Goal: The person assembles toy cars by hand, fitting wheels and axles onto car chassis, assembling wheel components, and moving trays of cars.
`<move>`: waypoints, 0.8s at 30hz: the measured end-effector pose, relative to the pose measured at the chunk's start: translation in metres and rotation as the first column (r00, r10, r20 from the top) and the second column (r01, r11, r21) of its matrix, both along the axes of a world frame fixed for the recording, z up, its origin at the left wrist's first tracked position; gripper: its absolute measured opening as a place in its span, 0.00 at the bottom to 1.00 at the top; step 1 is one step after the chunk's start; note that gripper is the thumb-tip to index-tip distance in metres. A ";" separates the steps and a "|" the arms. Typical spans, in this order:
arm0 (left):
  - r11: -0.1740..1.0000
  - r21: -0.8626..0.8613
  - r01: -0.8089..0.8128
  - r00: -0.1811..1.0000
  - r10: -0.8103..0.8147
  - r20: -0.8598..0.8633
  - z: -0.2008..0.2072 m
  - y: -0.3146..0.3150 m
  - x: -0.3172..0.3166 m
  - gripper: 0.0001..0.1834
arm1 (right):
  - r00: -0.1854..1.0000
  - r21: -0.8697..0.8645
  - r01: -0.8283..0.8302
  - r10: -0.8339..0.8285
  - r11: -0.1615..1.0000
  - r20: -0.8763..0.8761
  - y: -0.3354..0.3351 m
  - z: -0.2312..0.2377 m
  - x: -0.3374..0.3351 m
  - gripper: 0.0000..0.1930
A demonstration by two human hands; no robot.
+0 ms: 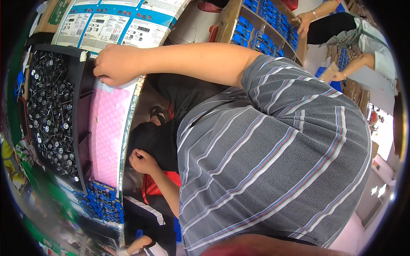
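Observation:
My right hand (117, 65), its fingers curled, is at the upper end of a black divided tray (81, 123). Its fingertips are partly hidden, so I cannot make out what they hold. The tray's wide compartment is full of small black wheels (51, 102) with silvery centres and thin axles. Pink bubble wrap (107, 132) lies alongside the narrow compartments. My left hand (143, 161) is lower, beside my dark-clad leg and apart from the tray. Its fingers are closed, and whatever may be between them is too small to name.
Printed card sheets (117, 27) cover the table's upper end. Blue plastic parts (104, 198) lie below the tray. A cardboard box (232, 23) of blue parts stands at upper right, near a co-worker's hand (304, 22). Another person's forearm (139, 244) shows at the lower edge.

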State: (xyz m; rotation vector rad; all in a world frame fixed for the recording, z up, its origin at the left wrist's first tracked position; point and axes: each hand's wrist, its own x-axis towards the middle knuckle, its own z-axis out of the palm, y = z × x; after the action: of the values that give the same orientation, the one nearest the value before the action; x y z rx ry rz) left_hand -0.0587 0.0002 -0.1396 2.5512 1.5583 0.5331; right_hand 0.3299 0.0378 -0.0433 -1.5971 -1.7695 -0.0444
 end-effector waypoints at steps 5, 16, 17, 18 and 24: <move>1.000 -0.019 -0.009 1.000 0.009 0.001 -0.001 -0.001 -0.001 0.13 | 1.000 -0.021 -0.002 0.002 1.000 -0.004 0.000 -0.001 0.000 0.10; 0.999 -0.038 -0.010 1.000 0.010 -0.007 0.000 -0.001 -0.002 0.12 | 1.000 -0.031 -0.012 0.012 0.999 -0.003 -0.001 0.001 0.001 0.10; 1.000 -0.026 -0.005 1.000 0.005 0.004 0.000 -0.002 -0.002 0.12 | 1.000 -0.030 -0.012 0.012 0.999 -0.001 -0.001 0.001 0.001 0.10; 1.000 -0.015 0.002 1.000 -0.001 0.014 0.000 -0.002 -0.001 0.12 | 1.000 -0.030 -0.011 0.011 0.999 0.000 -0.001 0.001 0.001 0.10; 0.998 -0.049 -0.045 0.999 0.044 -0.022 0.000 -0.003 -0.002 0.15 | 1.000 -0.034 -0.010 0.010 0.999 -0.002 0.001 0.000 0.001 0.10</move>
State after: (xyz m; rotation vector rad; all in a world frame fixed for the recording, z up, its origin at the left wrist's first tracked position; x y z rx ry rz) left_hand -0.0611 -0.0026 -0.1400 2.4993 1.6174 0.4676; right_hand 0.3310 0.0384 -0.0438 -1.6114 -1.7853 -0.0080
